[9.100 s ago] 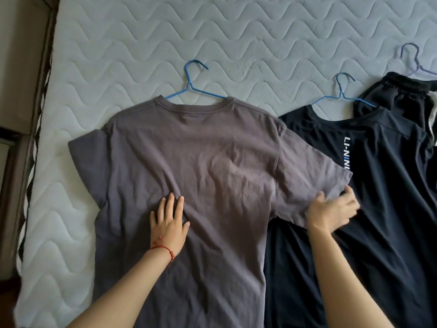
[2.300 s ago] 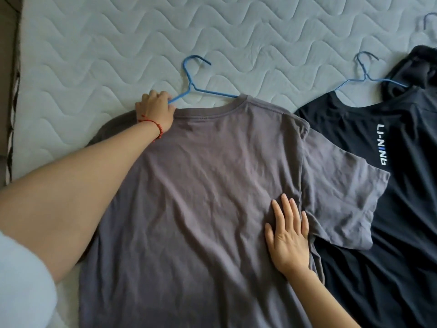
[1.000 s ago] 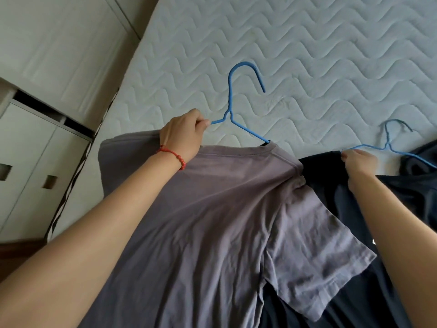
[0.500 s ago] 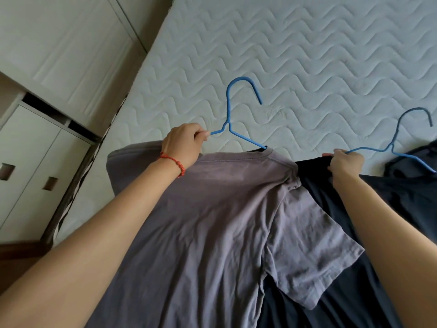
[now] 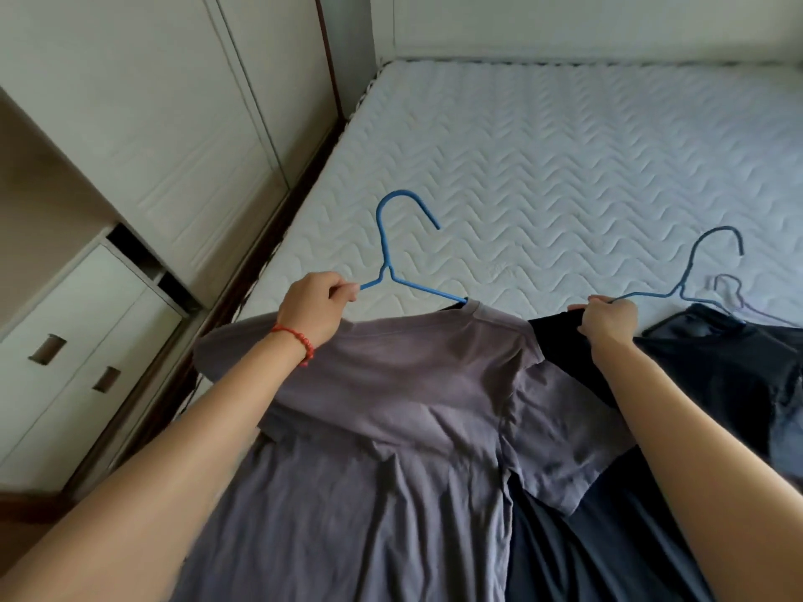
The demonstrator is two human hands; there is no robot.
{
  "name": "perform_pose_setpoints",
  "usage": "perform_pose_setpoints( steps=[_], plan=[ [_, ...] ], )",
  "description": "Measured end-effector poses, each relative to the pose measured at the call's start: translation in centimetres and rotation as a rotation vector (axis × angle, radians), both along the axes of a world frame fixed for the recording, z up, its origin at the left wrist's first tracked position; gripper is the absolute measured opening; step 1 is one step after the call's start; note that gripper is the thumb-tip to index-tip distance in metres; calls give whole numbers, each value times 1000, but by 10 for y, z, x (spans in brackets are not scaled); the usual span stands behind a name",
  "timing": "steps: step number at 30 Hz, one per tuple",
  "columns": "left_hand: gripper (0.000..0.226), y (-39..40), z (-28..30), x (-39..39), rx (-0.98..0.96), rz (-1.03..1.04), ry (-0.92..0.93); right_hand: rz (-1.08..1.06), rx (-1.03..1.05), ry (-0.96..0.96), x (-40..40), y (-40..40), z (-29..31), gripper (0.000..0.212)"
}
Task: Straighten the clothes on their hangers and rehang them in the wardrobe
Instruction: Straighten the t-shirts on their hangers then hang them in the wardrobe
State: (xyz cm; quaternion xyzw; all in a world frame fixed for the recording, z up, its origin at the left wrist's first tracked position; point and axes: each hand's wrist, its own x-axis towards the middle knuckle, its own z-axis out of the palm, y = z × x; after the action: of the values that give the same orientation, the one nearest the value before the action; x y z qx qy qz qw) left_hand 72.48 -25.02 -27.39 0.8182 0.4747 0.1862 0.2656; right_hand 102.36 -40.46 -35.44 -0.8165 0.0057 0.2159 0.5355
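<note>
Both garments are in hand, mid-frame. Left hand [image 5: 316,307] is curled round the left shoulder wire of the blue hanger [image 5: 393,271], which carries the grey T-shirt [image 5: 391,427]; hook points up and away over the mattress [image 5: 565,167]. Right hand [image 5: 606,321] pinches the shoulder of the black T-shirt [image 5: 652,493] together with the wire of its own dark blue hanger [image 5: 695,271], right of centre.

Step, as I read it: lift both off the bed and carry them to the wardrobe [image 5: 143,123] at upper left.

How to do it well:
- Grey shirt hangs off-centre: collar sits on the right arm of the wire, left shoulder sags under the wrist. Level it before hanging.
- Grey sleeve overlaps the black shirt at centre right (lift grey first so it doesn't drag).
- Regrip near the neck of each hanger so the hooks stay free.
- A third, paler hanger [image 5: 734,293] lies at the far right just beside the dark one; watch for hooks snagging.
- Keep hems clear of the bed edge when swinging left.
</note>
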Motion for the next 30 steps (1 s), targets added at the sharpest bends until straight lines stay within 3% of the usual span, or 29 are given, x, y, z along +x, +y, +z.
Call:
perform_pose_setpoints(
  steps=[10, 12, 16, 21, 24, 27, 30],
  plan=[
    [26, -9, 114, -222, 57, 119, -120, 222, 85, -87, -154, 8, 134, 30],
    [26, -9, 137, -264, 71, 182, -135, 330, 15, -146, -186, 12, 163, 30],
    [27, -9, 171, -329, 54, 315, -149, 692, -376, -420, -238, 23, 211, 42],
    [23, -22, 200, -387, -22, 487, -151, 842, -349, -474, -304, 37, 254, 40],
    [30, -38, 215, -411, -31, 601, -140, 989, -379, -524, -338, 51, 276, 23],
    [40, -58, 228, -429, -56, 732, -167, 1097, -322, -430, -373, 65, 289, 14],
    [35, -75, 240, -441, -148, 858, -280, 1160, -23, -134, -410, 65, 316, 22]
  ],
)
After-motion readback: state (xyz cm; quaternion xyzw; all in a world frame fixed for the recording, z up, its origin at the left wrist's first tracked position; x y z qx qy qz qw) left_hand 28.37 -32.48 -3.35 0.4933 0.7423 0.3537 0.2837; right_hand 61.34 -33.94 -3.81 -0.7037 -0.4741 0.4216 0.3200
